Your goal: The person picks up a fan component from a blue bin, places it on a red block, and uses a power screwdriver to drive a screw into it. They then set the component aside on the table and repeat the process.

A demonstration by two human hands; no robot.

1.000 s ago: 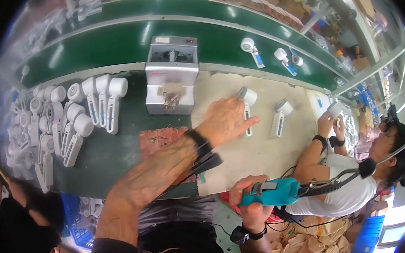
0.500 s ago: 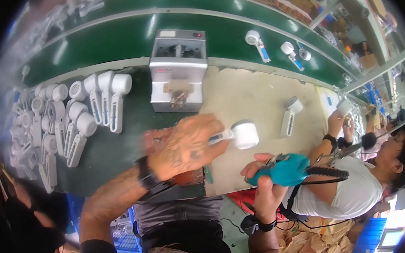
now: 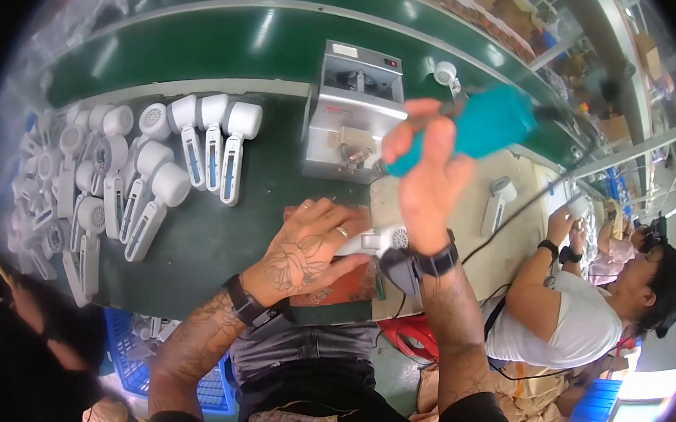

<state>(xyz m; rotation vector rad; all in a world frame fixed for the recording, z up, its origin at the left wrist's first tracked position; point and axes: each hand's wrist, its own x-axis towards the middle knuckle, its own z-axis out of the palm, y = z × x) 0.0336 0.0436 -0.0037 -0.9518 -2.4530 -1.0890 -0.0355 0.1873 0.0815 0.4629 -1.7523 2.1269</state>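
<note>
Left hand [image 3: 306, 252]: bare, tattooed, ring on one finger, black band at the wrist. Fingers curled over and grasping the handle of a white plastic handheld unit with a round grilled head [image 3: 392, 239]. The unit lies at the bench's near edge, handle over a worn red rectangular mat [image 3: 343, 290], head to the right, grille in view.

Right hand [image 3: 434, 177]: raised above the beige sheet, black band at the wrist. Fingers clenched around a teal power tool with a rounded body [image 3: 492, 122]; tool blurred, its left end beside the machine in this view; contact cannot be told.

Machine: silver-grey metal box with an open top well and a small red light [image 3: 355, 116], on the bench's far side.

Bench: dark green top [image 3: 223, 250] at left; beige sheet [image 3: 506, 258] at right.

Stock: many matching white units with slotted handles [image 3: 170, 183], crowded at the left; one single white unit [image 3: 499, 202] on the beige sheet; another white unit [image 3: 444, 73] on the green belt [image 3: 209, 43] beyond.

Below: blue plastic crate [image 3: 125, 363], left of the person's legs.

At right: co-worker in a white shirt [image 3: 550, 325], hands near a white piece.
</note>
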